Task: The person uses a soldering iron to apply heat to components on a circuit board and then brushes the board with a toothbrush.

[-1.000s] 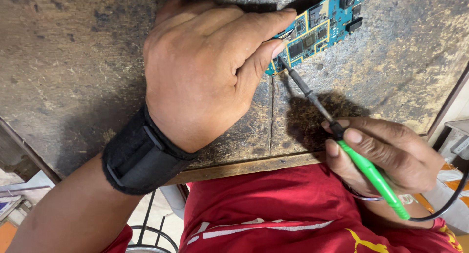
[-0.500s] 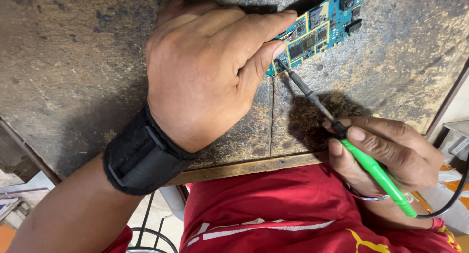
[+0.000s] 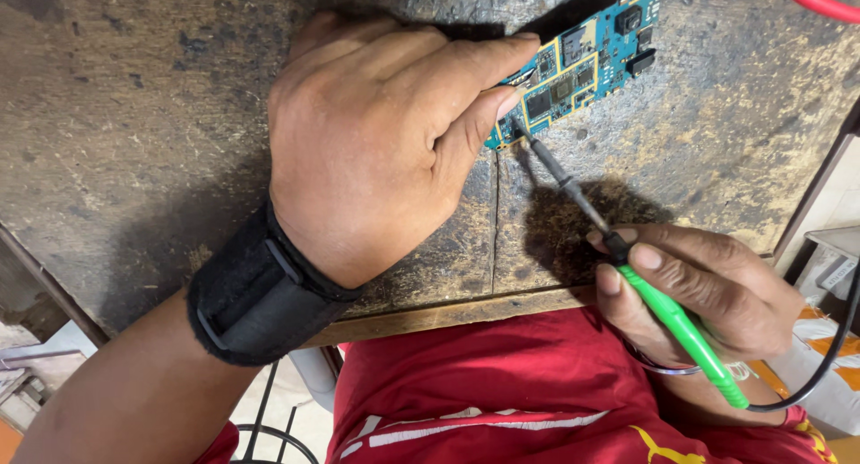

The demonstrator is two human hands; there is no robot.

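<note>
Now | right hand grips soldering iron, tip up-left | left hand pins circuit board

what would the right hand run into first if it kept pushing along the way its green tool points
The right hand aims the green tool up and left. Its metal tip already looks to be touching the blue circuit board, right beside the left hand's thumb, which would probably come next.

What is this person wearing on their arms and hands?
Both hands are bare, with no gloves. The left hand has a wide black fabric wrist strap wrapped round the wrist, and the forearm above it is uncovered. The right hand has a thin bangle at the wrist. A red shirt shows below.
</note>
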